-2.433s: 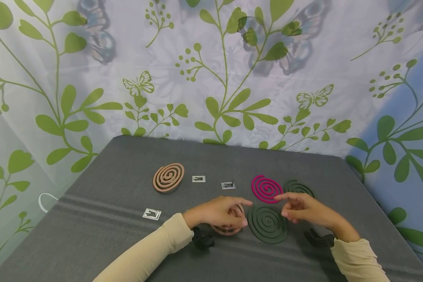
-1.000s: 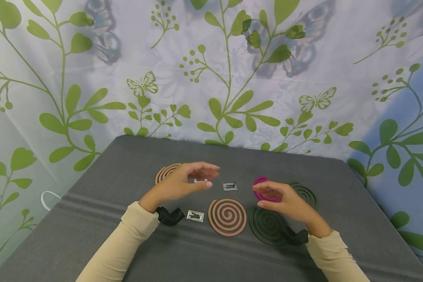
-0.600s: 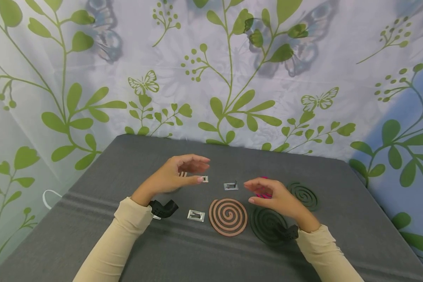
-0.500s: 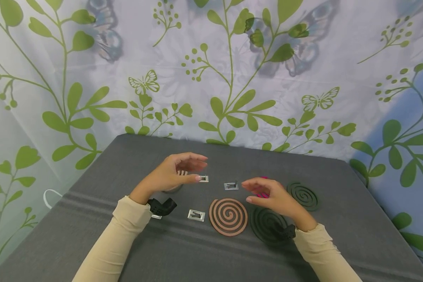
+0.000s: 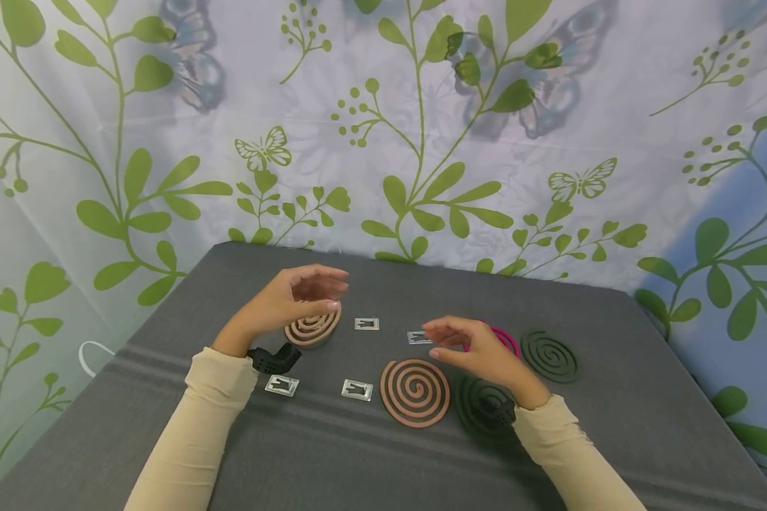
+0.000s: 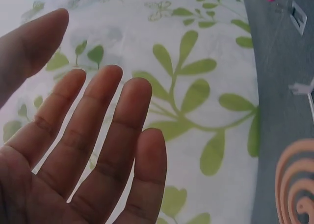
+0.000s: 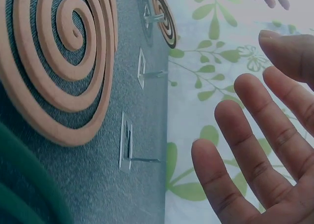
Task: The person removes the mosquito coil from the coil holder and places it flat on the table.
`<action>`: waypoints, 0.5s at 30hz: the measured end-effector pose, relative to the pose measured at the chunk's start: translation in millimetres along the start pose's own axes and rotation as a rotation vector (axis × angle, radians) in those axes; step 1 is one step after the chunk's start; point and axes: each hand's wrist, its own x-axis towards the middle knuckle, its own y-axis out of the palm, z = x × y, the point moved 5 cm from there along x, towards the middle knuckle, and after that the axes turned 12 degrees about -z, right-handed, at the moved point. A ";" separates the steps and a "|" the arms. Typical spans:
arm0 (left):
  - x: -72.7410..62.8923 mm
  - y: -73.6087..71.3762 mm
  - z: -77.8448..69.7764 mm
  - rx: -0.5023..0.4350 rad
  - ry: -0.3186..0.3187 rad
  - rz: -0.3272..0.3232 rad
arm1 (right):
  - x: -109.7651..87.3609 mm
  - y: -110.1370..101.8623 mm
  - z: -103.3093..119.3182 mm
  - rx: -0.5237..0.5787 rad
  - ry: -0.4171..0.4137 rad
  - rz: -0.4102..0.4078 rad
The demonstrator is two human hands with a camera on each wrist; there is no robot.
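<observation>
My left hand (image 5: 287, 301) hovers over the peach mosquito coil (image 5: 313, 328) at the left, fingers straight and slightly bent, holding nothing. In the left wrist view its fingers (image 6: 105, 130) are spread apart with an empty palm. My right hand (image 5: 476, 351) hangs above the near dark green coil (image 5: 469, 415) and partly covers the pink coil (image 5: 510, 341). The right wrist view shows its fingers (image 7: 245, 130) extended and empty. Between the hands lies a flat brown coil (image 5: 415, 394). Several metal coil stands lie about, one (image 5: 357, 389) beside the brown coil.
Another dark green coil (image 5: 550, 357) lies at the right. A grey cloth (image 5: 358, 461) covers the table, and a leaf-patterned curtain (image 5: 332, 142) hangs behind it. A white loop (image 5: 92, 358) shows beyond the left edge. Dark straps (image 5: 275, 360) sit on the wrists.
Both hands have shifted left, the left one also farther back. Their pointing fingers have loosened. The brown coil and a stand beside it, earlier covered by the left arm, are now uncovered.
</observation>
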 end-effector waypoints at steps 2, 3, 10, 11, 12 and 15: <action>0.4 -6.2 6.1 -0.016 -0.013 -0.017 | 2.5 2.6 -0.2 0.001 0.017 0.006; 0.4 -9.5 9.7 -0.027 -0.024 -0.028 | 3.8 3.8 -0.4 0.000 0.025 0.009; -2.3 -32.3 37.5 -0.025 -0.090 -0.126 | 12.7 14.4 -5.0 0.018 0.046 0.045; -3.1 -34.7 41.5 -0.023 -0.104 -0.135 | 14.0 16.2 -6.0 0.023 0.045 0.051; -3.9 -36.7 45.3 -0.023 -0.116 -0.141 | 15.5 18.4 -7.2 0.023 0.039 0.056; -6.5 -42.1 57.0 -0.018 -0.151 -0.154 | 19.4 24.6 -8.9 0.030 0.035 0.077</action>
